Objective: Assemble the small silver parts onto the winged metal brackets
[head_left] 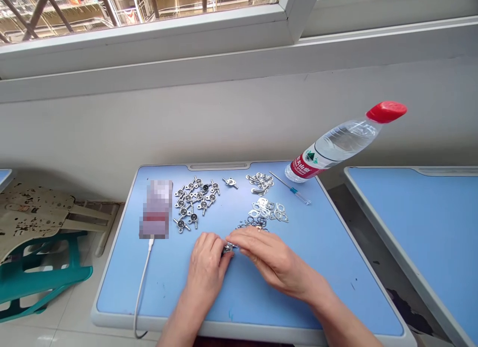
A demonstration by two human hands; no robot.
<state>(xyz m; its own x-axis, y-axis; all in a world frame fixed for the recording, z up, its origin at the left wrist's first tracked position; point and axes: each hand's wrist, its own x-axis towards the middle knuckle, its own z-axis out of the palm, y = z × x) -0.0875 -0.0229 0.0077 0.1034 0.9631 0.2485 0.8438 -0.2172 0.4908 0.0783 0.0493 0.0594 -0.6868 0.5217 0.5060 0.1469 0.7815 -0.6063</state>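
Just in front of the middle of the desk, my left hand [207, 260] is closed on a small metal fitting [227, 248], mostly hidden by its fingers. My right hand [271, 255] comes in from the right with its fingers drawn together. Its fingertips meet the fitting, and whatever they pinch is too small to make out. Behind the right fingers lies a pile of small dark rings [257, 221], partly covered. Past it are flat metal plates [263, 207] with holes and a heap of small metal lever-like pieces [259, 182].
Several metal fittings with round black centres [199, 196] lie left of centre, and one lone fitting [230, 182] sits behind. A screwdriver [293, 190] lies near a water bottle [336, 148]. At left is a blurred phone-like object [156, 210] with a white cable [144, 282].
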